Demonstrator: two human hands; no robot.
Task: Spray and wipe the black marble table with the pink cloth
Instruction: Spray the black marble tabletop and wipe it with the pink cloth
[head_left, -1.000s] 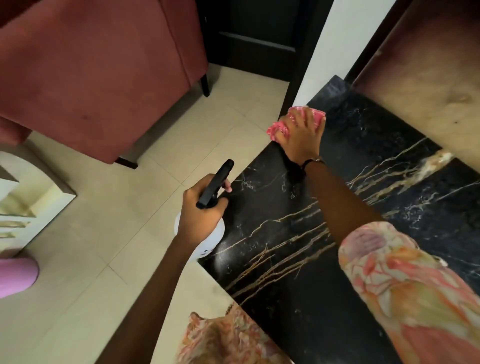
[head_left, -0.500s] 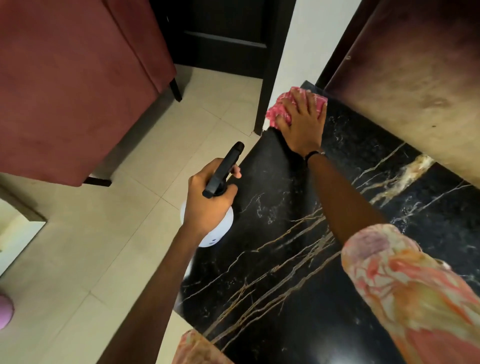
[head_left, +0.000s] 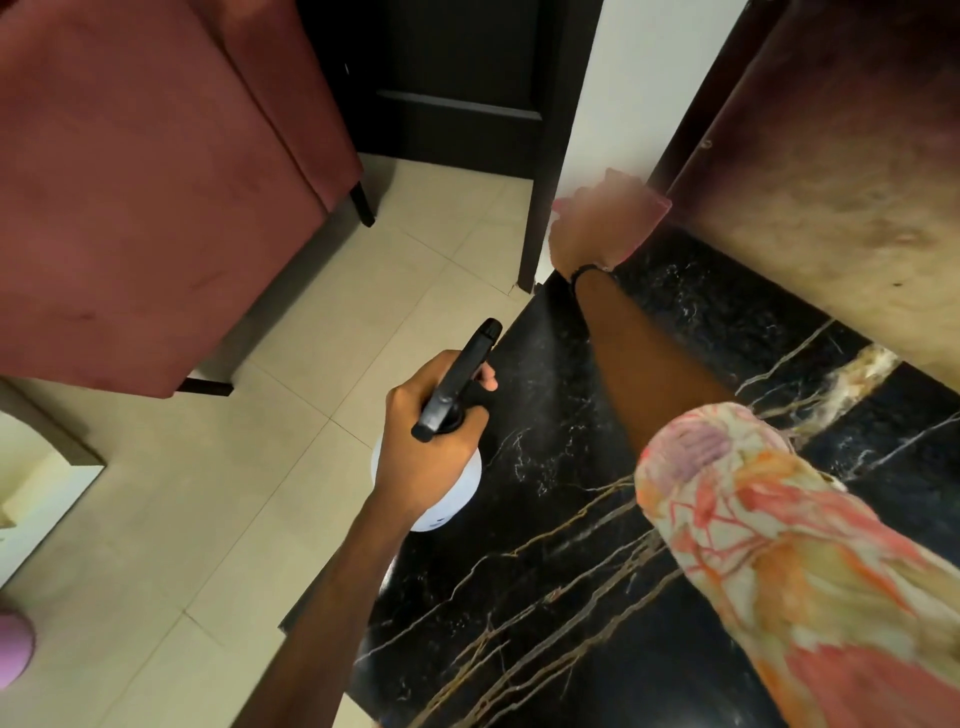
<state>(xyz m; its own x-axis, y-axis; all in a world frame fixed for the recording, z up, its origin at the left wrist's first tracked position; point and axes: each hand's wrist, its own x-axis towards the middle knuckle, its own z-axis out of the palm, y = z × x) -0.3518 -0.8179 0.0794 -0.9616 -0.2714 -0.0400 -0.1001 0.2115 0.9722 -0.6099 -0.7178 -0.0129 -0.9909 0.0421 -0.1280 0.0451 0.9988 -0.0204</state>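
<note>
Right hand (head_left: 602, 228) had slid with the cloth (head_left: 563, 205) to the table's (head_left: 545, 415) far corner, motion-blurred, grip unreadable | left hand (head_left: 431, 441) stayed wrapped round the round white sprayer (head_left: 452, 493) by its black trigger, over the near edge | glossy black marble, gold and white veins | velvety red chair (head_left: 145, 197) on cream tiles.

A home living space, by the look of it. A dark red upholstered sofa (head_left: 145, 197) on short dark legs fills the upper left, standing on a cream tiled floor (head_left: 171, 519). A dark wooden door (head_left: 457, 78) sits top centre, and the black marble table (head_left: 545, 597) with gold veins spreads lower right.
</note>
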